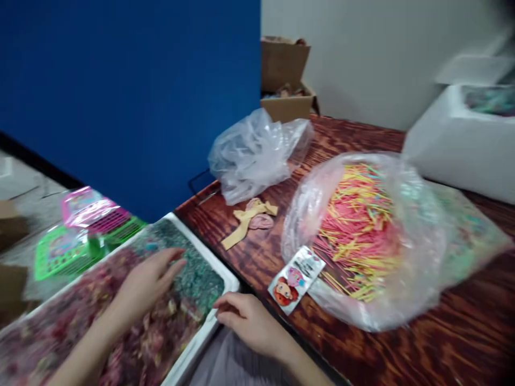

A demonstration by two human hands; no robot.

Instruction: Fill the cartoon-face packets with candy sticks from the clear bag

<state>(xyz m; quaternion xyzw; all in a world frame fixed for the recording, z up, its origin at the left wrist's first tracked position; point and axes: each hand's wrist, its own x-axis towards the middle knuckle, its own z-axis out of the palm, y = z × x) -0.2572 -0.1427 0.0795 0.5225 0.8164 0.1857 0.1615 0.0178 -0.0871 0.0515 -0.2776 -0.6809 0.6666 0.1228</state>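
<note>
My left hand (147, 281) lies over a white tray (201, 338) full of small pink and green pieces, fingers stretched out flat on the green ones. At the tray's near right rim is my right hand (247, 319), fingers curled and close together; what they hold, if anything, is too small to see. A small card with a cartoon face (295, 279) lies on the wooden table (462, 332) just right of that hand. A yellow ribbon bow on a pink piece (251, 217) lies further back.
A clear bag of pink and yellow sticks (362, 236) sits on the table at the right. A crumpled clear bag (255, 153), a cardboard box (284, 80) and a white foam box (462, 139) stand behind. Pink and green toy packs (80, 230) lie left, below a blue wall.
</note>
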